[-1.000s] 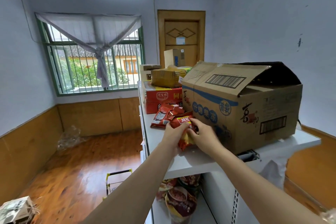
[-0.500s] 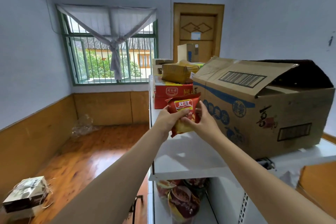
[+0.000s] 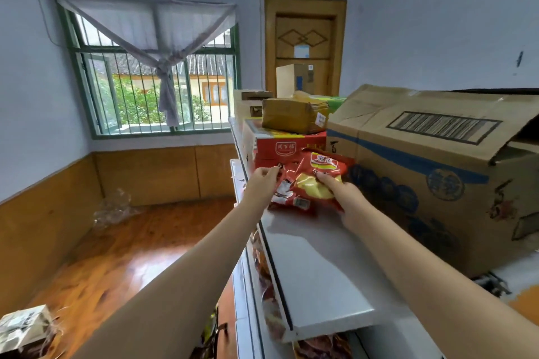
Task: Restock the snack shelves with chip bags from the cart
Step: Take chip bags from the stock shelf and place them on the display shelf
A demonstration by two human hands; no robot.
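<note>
Red chip bag (image 3: 313,181) lies on top shelf (image 3: 315,259), against large cardboard box (image 3: 431,172) at 3 o'clock. Right hand (image 3: 339,192) fingers (image 3: 323,176) clamped on bag front. Left hand (image 3: 262,183) fingers together, pinching second bag (image 3: 287,194) at its 9 o'clock edge.

Large cardboard box (image 3: 437,183) cut off at right edge; lower-shelf bags (image 3: 320,347) mostly hidden

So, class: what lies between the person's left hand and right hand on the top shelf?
In the head view, red chip bags lie between the left hand and right hand on the white shelf.
</note>
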